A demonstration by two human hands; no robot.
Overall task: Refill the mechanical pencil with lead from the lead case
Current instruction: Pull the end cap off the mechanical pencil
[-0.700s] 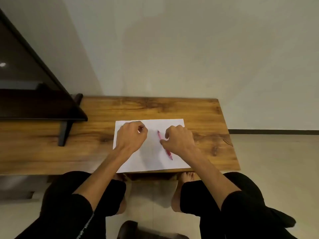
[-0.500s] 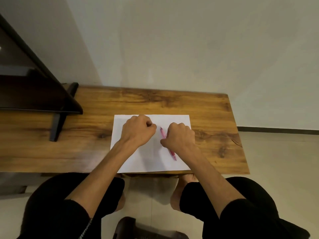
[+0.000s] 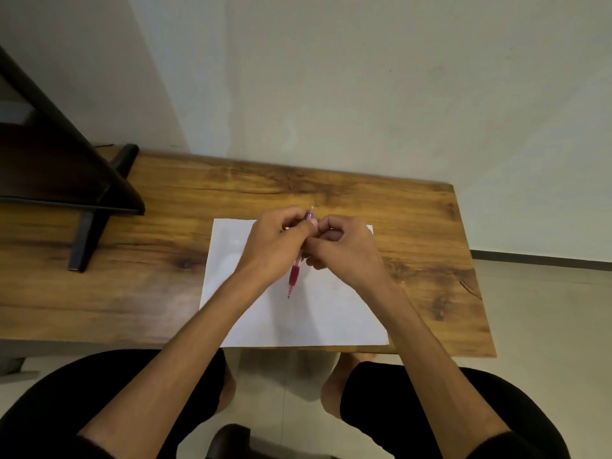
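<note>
- I see both hands meeting above a white sheet of paper [image 3: 298, 319] on the wooden desk [image 3: 165, 260].
- My left hand [image 3: 276, 246] has its grip curled round the pink mechanical pencil [image 3: 293, 274], tip pointing down toward me.
- My right hand [image 3: 342, 250] pinches at the pencil's upper end with curled fingers; I cannot tell what else it holds.
- A dark stand [image 3: 89, 200] sits at the desk's left.

Both hands [image 3: 314, 246] around pink pencil [image 3: 294, 274]
</note>
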